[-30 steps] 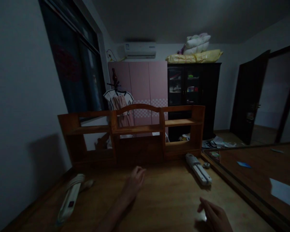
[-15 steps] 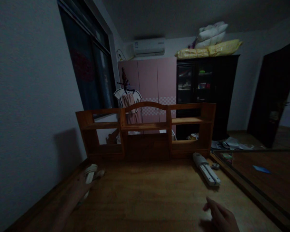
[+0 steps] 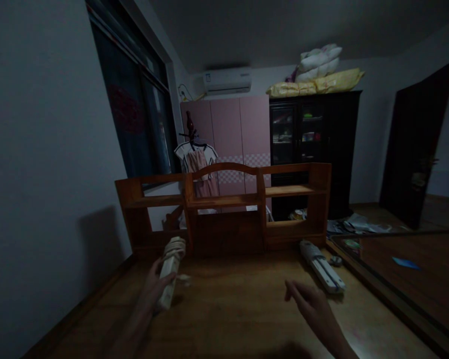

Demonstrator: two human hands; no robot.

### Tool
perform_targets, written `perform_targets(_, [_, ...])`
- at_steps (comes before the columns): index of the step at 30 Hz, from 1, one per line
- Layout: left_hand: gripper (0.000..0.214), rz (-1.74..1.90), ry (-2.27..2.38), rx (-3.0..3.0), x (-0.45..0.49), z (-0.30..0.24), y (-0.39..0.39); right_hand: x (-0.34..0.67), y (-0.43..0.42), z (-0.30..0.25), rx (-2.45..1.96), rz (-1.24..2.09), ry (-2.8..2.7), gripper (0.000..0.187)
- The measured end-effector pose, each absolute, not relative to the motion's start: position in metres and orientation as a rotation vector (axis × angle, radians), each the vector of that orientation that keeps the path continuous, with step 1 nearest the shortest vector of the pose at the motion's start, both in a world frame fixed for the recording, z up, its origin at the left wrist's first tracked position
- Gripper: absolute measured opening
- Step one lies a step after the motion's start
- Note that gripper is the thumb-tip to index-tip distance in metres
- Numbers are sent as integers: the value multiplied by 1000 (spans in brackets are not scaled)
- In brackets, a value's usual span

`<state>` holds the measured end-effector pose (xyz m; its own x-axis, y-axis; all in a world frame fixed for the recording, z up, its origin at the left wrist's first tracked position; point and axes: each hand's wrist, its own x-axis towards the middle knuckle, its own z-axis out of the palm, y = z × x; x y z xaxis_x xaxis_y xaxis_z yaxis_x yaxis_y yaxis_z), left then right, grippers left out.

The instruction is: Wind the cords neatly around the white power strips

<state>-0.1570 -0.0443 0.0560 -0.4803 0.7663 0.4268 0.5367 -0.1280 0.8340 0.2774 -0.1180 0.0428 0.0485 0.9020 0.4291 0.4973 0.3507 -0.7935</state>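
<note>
My left hand [image 3: 155,284] is wrapped around a white power strip [image 3: 168,279], tilted above the wooden desk [image 3: 224,304]. Its cord is wound in coils about the far end, and what looks like the plug [image 3: 184,280] dangles at its right side. Over the right half of the desk hovers my right hand [image 3: 309,301], closed with its fingers drawn together and nothing visible in them. A second white power strip [image 3: 327,273] lies just beyond that hand, its cord bundled at the far end and a plug [image 3: 336,261] beside it.
A wooden shelf unit [image 3: 224,201] stands along the desk's far edge. The wall [image 3: 41,189] closes off the left side. To the right, a raised edge [image 3: 377,294] borders the desk. Papers [image 3: 359,224] lie beyond it.
My left hand has brought its power strip rightward and turned it more into view. The right hand has moved left and a little farther forward. The view has shifted slightly.
</note>
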Motion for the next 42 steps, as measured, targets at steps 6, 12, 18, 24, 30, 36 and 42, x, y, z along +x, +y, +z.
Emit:
perform_targets(6, [72,1742,1550,1963,-44,62,-25,233,-21,47,-994,1007,-1584,56])
perform_targets(12, [71,1396,1360,2738,-5,25,-18,222,33,-11,-896,1396,-1148,59])
perform_targets(18, [72,1284,1190,3246,-9,-7,-14,215,22,-4,-819,1599,-819,48])
perform_targets(24, [60,992,796,3448,3,6,-35,214,-12,24,-627,1870,-951,46])
perform_targets(30, [66,747,694,3324,12,8,-43,237,-42,41,-685,1765,-1271,40])
perform_targets(36, [72,678,741,3236,13,17,-43,241,-32,27,-733,1650,-1405,41])
perform_targets(42, [98,866,891,3108,10,5,-34,228,-18,24,-604,1725,-1361,48])
